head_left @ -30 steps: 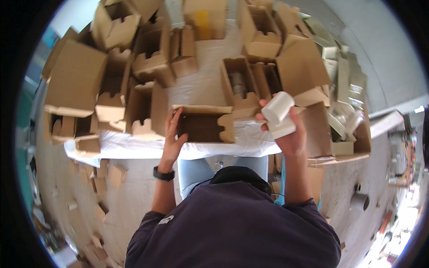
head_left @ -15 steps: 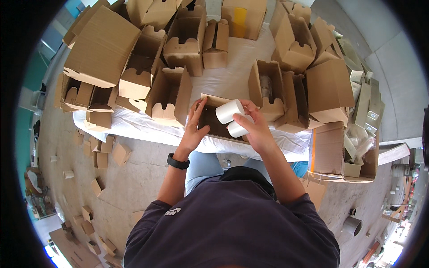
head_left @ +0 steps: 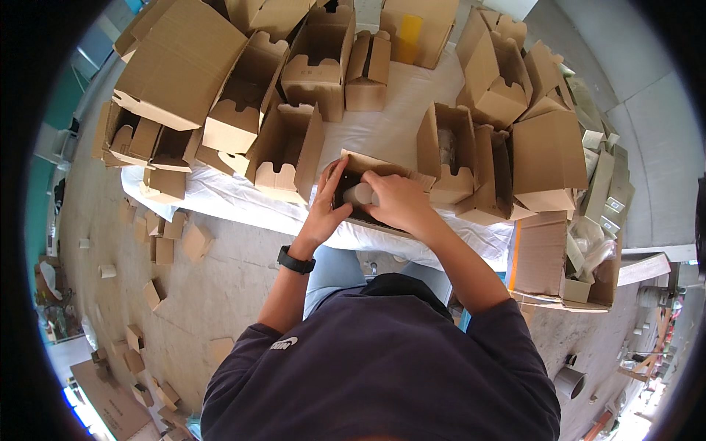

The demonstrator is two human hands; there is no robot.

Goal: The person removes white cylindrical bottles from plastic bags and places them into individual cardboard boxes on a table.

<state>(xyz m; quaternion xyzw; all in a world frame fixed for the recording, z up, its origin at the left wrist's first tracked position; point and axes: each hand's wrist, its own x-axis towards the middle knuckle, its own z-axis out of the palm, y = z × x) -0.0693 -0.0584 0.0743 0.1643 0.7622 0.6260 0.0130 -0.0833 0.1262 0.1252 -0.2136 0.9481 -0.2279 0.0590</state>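
Note:
An open cardboard box (head_left: pixel 390 164) stands at the near edge of the table in front of me. My left hand (head_left: pixel 328 208) grips its left end, fingers along the wall and thumb over the near corner. Inside the box, my right hand (head_left: pixel 401 203) is closed around white cylinders. One white cylinder (head_left: pixel 359 194) shows between my hands, in the shade of the box. Most of a second one is hidden behind my right fingers.
Open cardboard boxes (head_left: pixel 287 151) crowd the table's left and far side. More boxes (head_left: pixel 446 147) stand to the right, one holding a clear-wrapped item. A large carton (head_left: pixel 540 253) with long pale boxes and plastic sits far right. Small cartons (head_left: pixel 197 242) litter the floor. White cloth (head_left: pixel 382 132) covers the table.
My right hand has lowered the white cylinders from above the box down into it. My left hand stays at the box's left end. The view has shifted slightly.

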